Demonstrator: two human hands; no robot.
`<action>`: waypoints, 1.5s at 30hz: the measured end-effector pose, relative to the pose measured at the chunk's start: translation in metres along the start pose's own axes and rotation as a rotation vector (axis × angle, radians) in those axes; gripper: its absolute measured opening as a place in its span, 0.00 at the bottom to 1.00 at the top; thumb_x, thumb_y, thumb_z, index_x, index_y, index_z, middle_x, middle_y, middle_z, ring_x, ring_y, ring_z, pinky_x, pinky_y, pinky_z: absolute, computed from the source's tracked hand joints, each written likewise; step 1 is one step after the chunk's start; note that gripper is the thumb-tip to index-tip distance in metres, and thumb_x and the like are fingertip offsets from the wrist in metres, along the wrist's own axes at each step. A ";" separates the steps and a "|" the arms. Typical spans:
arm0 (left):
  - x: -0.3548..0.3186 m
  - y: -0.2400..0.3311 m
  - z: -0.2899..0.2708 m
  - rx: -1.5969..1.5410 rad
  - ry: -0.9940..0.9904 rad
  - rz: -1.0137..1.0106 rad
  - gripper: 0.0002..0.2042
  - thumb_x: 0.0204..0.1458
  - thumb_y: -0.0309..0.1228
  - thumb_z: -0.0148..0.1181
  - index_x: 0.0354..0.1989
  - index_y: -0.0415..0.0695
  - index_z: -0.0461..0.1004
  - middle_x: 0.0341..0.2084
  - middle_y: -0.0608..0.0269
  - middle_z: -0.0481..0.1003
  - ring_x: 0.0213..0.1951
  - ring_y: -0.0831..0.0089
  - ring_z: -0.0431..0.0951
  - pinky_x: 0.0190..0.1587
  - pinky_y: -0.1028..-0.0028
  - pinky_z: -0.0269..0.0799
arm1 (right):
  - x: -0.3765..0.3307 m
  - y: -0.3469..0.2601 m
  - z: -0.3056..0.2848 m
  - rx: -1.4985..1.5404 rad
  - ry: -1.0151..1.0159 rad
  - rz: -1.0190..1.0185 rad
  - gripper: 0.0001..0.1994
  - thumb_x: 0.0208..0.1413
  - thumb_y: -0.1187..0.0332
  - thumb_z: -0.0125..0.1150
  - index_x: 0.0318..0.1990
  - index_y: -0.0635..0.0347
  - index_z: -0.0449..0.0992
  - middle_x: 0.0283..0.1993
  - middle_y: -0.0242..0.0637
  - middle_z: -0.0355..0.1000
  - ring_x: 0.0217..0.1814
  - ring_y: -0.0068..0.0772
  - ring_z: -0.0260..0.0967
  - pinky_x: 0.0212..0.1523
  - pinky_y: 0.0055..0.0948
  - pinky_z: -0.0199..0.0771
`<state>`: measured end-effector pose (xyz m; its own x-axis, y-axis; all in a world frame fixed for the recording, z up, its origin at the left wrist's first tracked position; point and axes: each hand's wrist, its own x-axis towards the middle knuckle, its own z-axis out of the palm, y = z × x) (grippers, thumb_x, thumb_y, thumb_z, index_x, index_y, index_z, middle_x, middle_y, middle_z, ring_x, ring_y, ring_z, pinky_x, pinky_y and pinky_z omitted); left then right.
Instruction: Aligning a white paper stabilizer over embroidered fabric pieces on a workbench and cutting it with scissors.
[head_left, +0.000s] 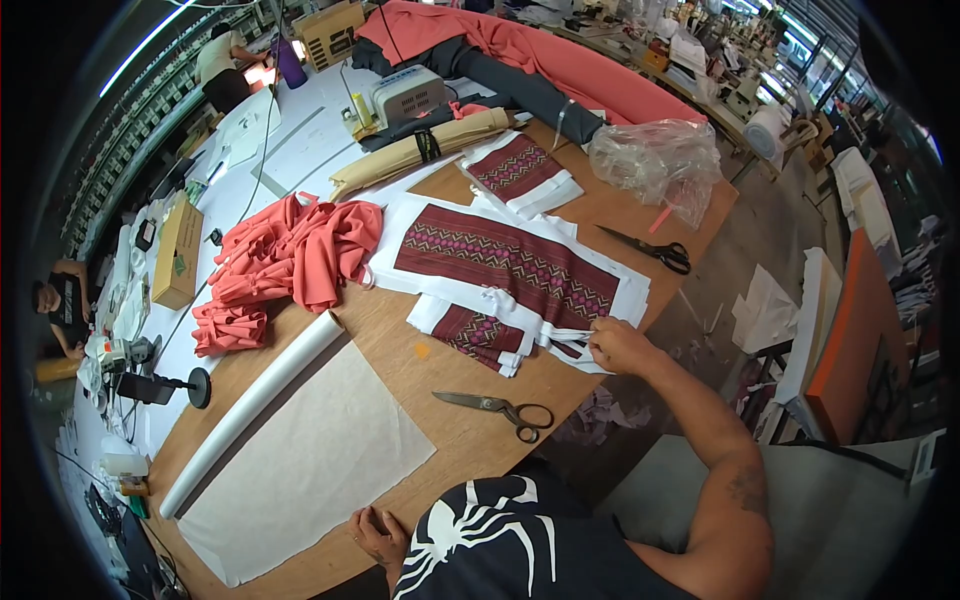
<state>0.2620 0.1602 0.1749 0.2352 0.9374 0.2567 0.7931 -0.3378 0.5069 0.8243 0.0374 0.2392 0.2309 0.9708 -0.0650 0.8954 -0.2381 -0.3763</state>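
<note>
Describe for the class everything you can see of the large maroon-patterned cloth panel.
The large cloth panel looks woven: a maroon band with pink, dark and pale zigzags along its middle, bordered in white. It lies mostly flat over other white material on the wooden tabletop, slanting from upper left to lower right. A smaller patterned piece lies at its near edge. The right hand pinches white strips by its lower right end; contact with the panel is unclear.

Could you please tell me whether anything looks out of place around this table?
Pale scraps lie scattered on the floor beside the wooden table, as if dropped; the crumpled coral heap looks untidy next to the flatter patterned pieces.
</note>
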 end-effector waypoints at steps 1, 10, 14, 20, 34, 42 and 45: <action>0.000 -0.001 0.000 0.012 0.003 0.021 0.15 0.50 0.25 0.60 0.45 0.33 0.71 0.48 0.43 0.69 0.49 0.48 0.69 0.53 0.57 0.67 | 0.000 -0.004 -0.005 0.004 -0.012 -0.004 0.05 0.43 0.74 0.61 0.29 0.64 0.79 0.39 0.45 0.72 0.44 0.48 0.71 0.44 0.41 0.73; 0.001 0.001 0.000 -0.010 -0.003 0.001 0.15 0.50 0.24 0.61 0.45 0.32 0.71 0.47 0.43 0.69 0.49 0.48 0.69 0.53 0.57 0.66 | 0.000 0.002 0.002 -0.006 0.005 -0.016 0.05 0.43 0.75 0.60 0.29 0.65 0.78 0.39 0.46 0.72 0.43 0.49 0.71 0.44 0.42 0.73; 0.002 0.001 0.000 -0.018 0.006 0.002 0.15 0.49 0.24 0.61 0.45 0.32 0.71 0.47 0.43 0.69 0.49 0.48 0.70 0.52 0.57 0.66 | 0.000 0.016 0.004 0.122 0.008 -0.025 0.03 0.45 0.75 0.58 0.28 0.64 0.76 0.34 0.48 0.71 0.42 0.51 0.71 0.41 0.44 0.73; -0.001 -0.001 -0.001 -0.018 0.002 0.001 0.15 0.49 0.24 0.61 0.45 0.32 0.71 0.47 0.43 0.69 0.48 0.48 0.70 0.52 0.57 0.67 | 0.015 -0.002 -0.020 0.301 0.165 0.207 0.03 0.46 0.77 0.55 0.30 0.64 0.72 0.34 0.49 0.70 0.42 0.51 0.71 0.39 0.44 0.70; 0.002 0.005 -0.003 -0.050 -0.008 -0.025 0.14 0.50 0.23 0.60 0.45 0.32 0.70 0.47 0.44 0.68 0.48 0.48 0.70 0.52 0.58 0.67 | -0.004 -0.010 -0.005 0.074 0.050 -0.031 0.11 0.42 0.72 0.66 0.35 0.66 0.79 0.50 0.51 0.70 0.53 0.53 0.68 0.53 0.43 0.70; 0.001 -0.001 0.001 -0.048 -0.004 -0.005 0.15 0.50 0.25 0.61 0.45 0.32 0.71 0.47 0.43 0.69 0.49 0.48 0.70 0.52 0.58 0.67 | -0.004 -0.002 0.006 0.053 0.067 -0.006 0.06 0.46 0.74 0.62 0.32 0.66 0.80 0.48 0.50 0.72 0.51 0.52 0.70 0.52 0.41 0.72; 0.002 0.002 -0.001 -0.032 -0.013 -0.005 0.15 0.50 0.25 0.61 0.45 0.32 0.71 0.47 0.43 0.69 0.48 0.48 0.70 0.52 0.57 0.67 | -0.004 0.004 0.006 0.073 0.107 -0.042 0.06 0.46 0.75 0.59 0.32 0.67 0.78 0.45 0.51 0.73 0.49 0.52 0.71 0.49 0.40 0.72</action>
<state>0.2633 0.1613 0.1768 0.2384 0.9401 0.2437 0.7759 -0.3353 0.5344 0.8246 0.0332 0.2323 0.2368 0.9703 0.0497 0.8761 -0.1912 -0.4427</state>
